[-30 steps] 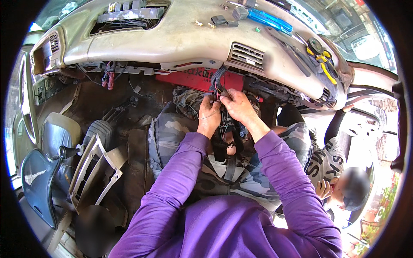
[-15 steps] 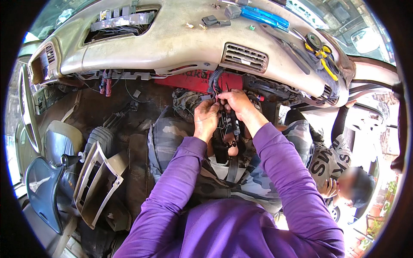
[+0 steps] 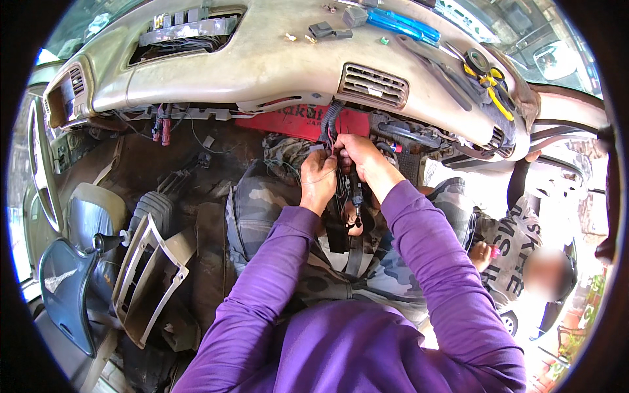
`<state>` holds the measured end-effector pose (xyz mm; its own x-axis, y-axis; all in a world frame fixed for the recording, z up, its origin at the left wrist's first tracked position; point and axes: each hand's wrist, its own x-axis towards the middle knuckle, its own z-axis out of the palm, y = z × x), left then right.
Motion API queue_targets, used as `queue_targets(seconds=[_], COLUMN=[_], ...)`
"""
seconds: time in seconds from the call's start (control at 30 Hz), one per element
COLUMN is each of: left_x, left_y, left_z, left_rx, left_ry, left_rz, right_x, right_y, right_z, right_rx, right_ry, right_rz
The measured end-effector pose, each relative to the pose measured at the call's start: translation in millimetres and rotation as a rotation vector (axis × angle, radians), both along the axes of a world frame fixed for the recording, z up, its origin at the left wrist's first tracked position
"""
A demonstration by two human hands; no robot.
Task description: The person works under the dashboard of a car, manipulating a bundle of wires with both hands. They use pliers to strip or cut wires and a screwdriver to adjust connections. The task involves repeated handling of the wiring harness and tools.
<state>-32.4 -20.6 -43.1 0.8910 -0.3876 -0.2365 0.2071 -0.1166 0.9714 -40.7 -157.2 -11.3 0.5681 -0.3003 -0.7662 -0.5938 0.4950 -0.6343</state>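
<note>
The dashboard (image 3: 275, 69) is stretching across the top of the view, and its opening at the left is showing a bracket (image 3: 190, 31) without any cover. The pale frame (image 3: 174, 243) is lying at the lower left, well apart from the dashboard, so I am judging that the uncovering is done. Behind the hands, a red sheet (image 3: 275, 122) is spreading under the dashboard edge. On the dashboard, the blue tools (image 3: 403, 26) and the yellow pliers (image 3: 503, 108) are waiting, apart from both hands.

The left hand (image 3: 319, 175) and the right hand (image 3: 362, 157) are working close together, their fingers pinching the thin wires (image 3: 339, 190) just below the ribbed tube (image 3: 325, 124). Which wire each hand is gripping, I cannot tell. Some red plugs (image 3: 161, 128) are hanging loose at the left, and a dark block (image 3: 320, 29) is lying on the dashboard near small brass bits (image 3: 290, 37).

The wiring is appearing only partway done: wires are dangling below the fingers, and joining and covering seem to be remaining.
</note>
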Motion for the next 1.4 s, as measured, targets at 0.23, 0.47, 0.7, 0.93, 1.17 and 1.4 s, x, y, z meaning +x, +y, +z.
queue_targets(seconds=[0.23, 0.47, 0.7, 0.93, 1.17, 1.4], left_x=[-2, -1, 5, 12, 8, 1], left_y=[1, -1, 3, 10, 12, 4], left_z=[4, 12, 14, -10, -17, 9], left_rx=[0.022, -0.252, -0.372, -0.322, -0.284, -0.396], left_ry=[-0.077, 0.198, 0.337, 0.229, 0.063, 0.338], left_rz=[0.010, 0.024, 0.054, -0.035, -0.065, 0.020], right_x=[-2, -8, -22, -21, -22, -33], right_y=[1, 3, -13, -6, -8, 8], right_z=[2, 10, 3, 7, 10, 20], right_rx=[-0.053, -0.158, -0.694, -0.868, -0.886, -1.289], right_ry=[0.007, -0.018, -0.213, -0.324, -0.358, -0.281], right_rz=[0.013, 0.072, 0.407, 0.594, 0.613, 0.735])
